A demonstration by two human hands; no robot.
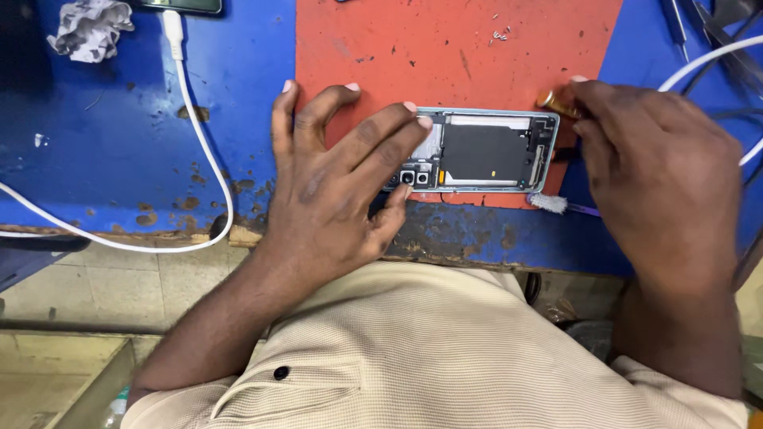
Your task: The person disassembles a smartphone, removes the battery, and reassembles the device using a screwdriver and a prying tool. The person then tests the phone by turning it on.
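Observation:
An opened phone (485,151) with its back cover off lies on a red mat (445,48), showing a dark inner plate and camera modules. My left hand (334,175) rests spread over the phone's left end, fingers apart, pressing it down. At the phone's right end, my right hand (652,167) is closed around a small tool with a brass-coloured handle (552,101). The tool's tip is hidden by the hand.
A small brush (552,204) lies just below the phone's right corner. A white cable (199,151) loops across the blue bench top (111,135). A crumpled tissue (89,28) sits far left. Tiny screws (499,35) lie on the mat. Metal tools (715,32) rest far right.

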